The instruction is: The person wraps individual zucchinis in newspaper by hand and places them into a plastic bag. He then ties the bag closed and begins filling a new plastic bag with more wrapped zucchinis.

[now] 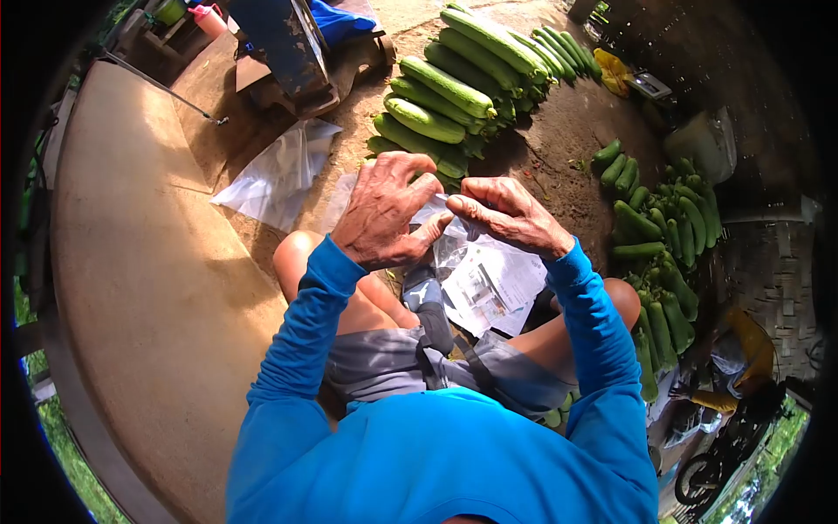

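In front of my lap, my left hand and my right hand come close together over a thin clear plastic bag. The right thumb and bent fingers pinch its upper edge. My left hand has its fingers curled and its thumb against the plastic, and its fingertips are partly hidden. Below the bag lies a printed paper sheet, between my crossed legs. Just beyond my hands, long green gourds are stacked on the ground.
More clear plastic bags lie to the left, beside a pale low wall. Smaller green gourds are heaped at the right. A worn wooden stand is at the upper left. Another person in a yellow sleeve sits at the lower right.
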The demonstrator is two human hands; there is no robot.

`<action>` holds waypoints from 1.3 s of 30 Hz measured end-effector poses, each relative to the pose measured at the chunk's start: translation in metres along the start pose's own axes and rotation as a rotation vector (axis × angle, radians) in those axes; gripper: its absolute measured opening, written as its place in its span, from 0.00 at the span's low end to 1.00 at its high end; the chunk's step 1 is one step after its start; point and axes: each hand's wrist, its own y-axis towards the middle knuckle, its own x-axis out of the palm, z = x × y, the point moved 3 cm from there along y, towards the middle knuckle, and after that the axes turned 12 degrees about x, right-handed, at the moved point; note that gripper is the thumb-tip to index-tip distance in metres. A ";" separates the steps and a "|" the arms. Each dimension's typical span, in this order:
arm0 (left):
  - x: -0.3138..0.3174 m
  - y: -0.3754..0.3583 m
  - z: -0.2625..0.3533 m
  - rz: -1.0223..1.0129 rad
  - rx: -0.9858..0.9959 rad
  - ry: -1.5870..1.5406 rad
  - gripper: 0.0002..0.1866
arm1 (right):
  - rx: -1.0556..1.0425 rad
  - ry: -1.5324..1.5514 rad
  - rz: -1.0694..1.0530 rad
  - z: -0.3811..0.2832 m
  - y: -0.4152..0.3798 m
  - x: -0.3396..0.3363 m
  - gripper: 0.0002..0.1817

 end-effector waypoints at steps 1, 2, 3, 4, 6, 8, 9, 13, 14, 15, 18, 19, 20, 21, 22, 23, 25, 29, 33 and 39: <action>0.003 0.000 -0.006 -0.015 -0.022 -0.068 0.17 | -0.016 -0.057 0.021 -0.001 -0.001 -0.002 0.24; 0.006 0.000 -0.011 -0.030 -0.040 -0.138 0.15 | -0.031 -0.113 0.046 -0.002 -0.003 -0.005 0.23; 0.006 -0.001 -0.014 -0.030 -0.034 -0.137 0.15 | -0.064 -0.185 0.050 0.005 -0.003 -0.009 0.21; 0.005 -0.003 -0.017 -0.036 -0.041 -0.143 0.14 | -0.063 -0.185 0.056 0.005 -0.005 -0.011 0.21; 0.004 -0.005 -0.020 -0.046 -0.046 -0.152 0.13 | -0.015 -0.121 0.038 0.006 -0.010 -0.012 0.20; -0.001 -0.004 -0.019 -0.034 -0.079 -0.218 0.12 | 0.023 -0.067 0.020 0.010 -0.011 -0.011 0.20; -0.005 -0.005 -0.014 0.002 -0.087 -0.119 0.13 | 0.042 -0.099 0.019 0.010 -0.010 -0.010 0.21; -0.027 -0.009 0.012 0.410 -0.014 0.046 0.16 | 0.102 -0.133 0.032 0.009 -0.007 -0.009 0.22; -0.027 -0.015 0.021 0.511 -0.040 -0.015 0.14 | 0.102 -0.130 0.034 0.010 -0.007 -0.009 0.22; -0.023 -0.020 0.026 0.524 -0.046 -0.086 0.13 | 0.080 -0.151 0.052 0.010 -0.005 -0.009 0.23; 0.006 -0.033 0.033 0.496 -0.247 -0.238 0.10 | 0.031 -0.180 0.036 0.002 -0.003 -0.004 0.23; 0.008 -0.033 0.031 0.433 -0.336 -0.306 0.10 | 0.012 -0.186 0.014 -0.001 -0.003 -0.002 0.23; 0.010 -0.033 0.029 0.367 -0.423 -0.376 0.10 | -0.078 -0.281 0.022 -0.003 -0.003 0.000 0.21; 0.006 -0.031 0.026 0.371 -0.427 -0.375 0.10 | -0.117 -0.230 -0.011 0.003 -0.003 0.004 0.21; 0.006 -0.027 0.021 0.164 -0.443 -0.457 0.09 | -0.154 -0.177 -0.046 0.005 -0.004 0.008 0.20; 0.008 -0.026 0.016 -0.045 -0.456 -0.536 0.08 | -0.177 -0.213 -0.045 0.006 -0.004 0.009 0.15; 0.017 -0.032 0.000 -0.045 -0.404 -0.474 0.08 | -0.144 -0.180 -0.100 0.006 -0.005 0.005 0.12; -0.002 -0.022 -0.027 -0.021 -0.362 -0.368 0.09 | -0.134 -0.166 -0.056 0.007 -0.011 -0.020 0.13; -0.025 -0.002 -0.051 -0.095 -0.320 -0.172 0.11 | 0.112 -0.038 -0.011 -0.006 -0.017 -0.034 0.17; -0.045 0.020 -0.055 -0.039 -0.245 -0.047 0.11 | 0.105 0.012 -0.003 -0.006 -0.022 -0.045 0.18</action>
